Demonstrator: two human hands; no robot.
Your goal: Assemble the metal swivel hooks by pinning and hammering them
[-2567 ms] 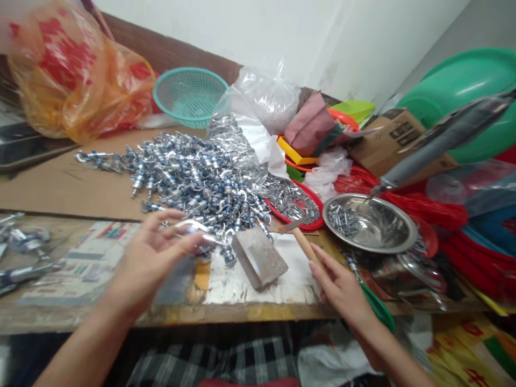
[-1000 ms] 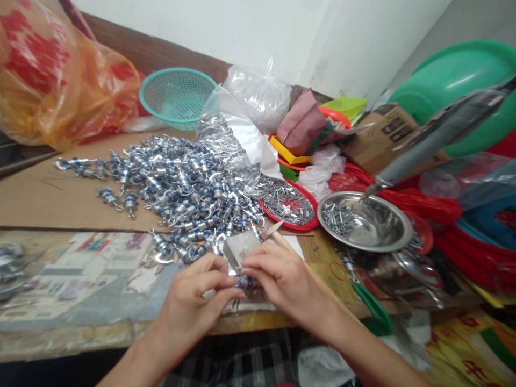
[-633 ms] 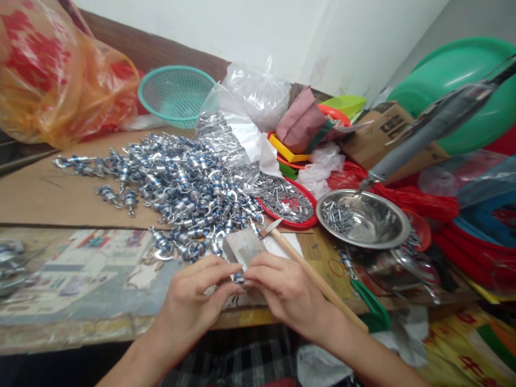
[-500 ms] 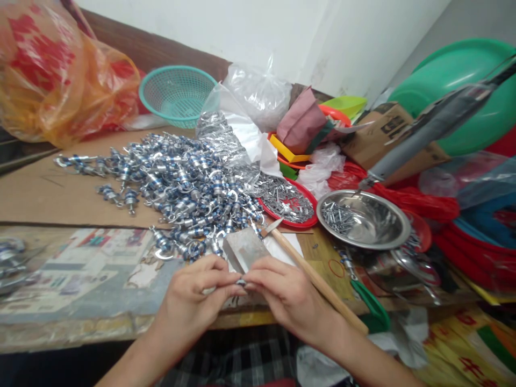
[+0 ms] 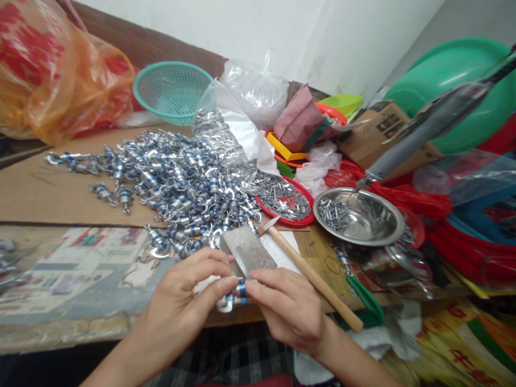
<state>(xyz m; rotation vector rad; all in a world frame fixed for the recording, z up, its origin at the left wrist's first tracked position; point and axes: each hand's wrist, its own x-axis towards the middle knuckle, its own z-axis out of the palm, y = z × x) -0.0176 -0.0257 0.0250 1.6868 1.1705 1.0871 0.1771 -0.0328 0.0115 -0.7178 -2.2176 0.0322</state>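
Note:
My left hand (image 5: 183,301) and my right hand (image 5: 288,312) meet at the table's near edge, both pinching one small silver-and-blue swivel clip (image 5: 237,292) between fingertips. Just beyond them lies a grey metal block (image 5: 250,251). A wooden-handled tool (image 5: 314,279) lies beside my right hand, its blade pointing at the block. A big heap of the same silver-and-blue clips (image 5: 177,180) covers the cardboard behind.
A red plate of small metal pieces (image 5: 287,200) and a steel bowl of screws (image 5: 358,216) stand to the right. A hanging grey power tool (image 5: 423,134) points at the bowl. Teal basket (image 5: 174,91), plastic bags, boxes and green basins crowd the back and right.
My left hand brought a clip from the left in front of the block and my right hand left the wooden handle to join it. Both hands have since drawn slightly nearer to me.

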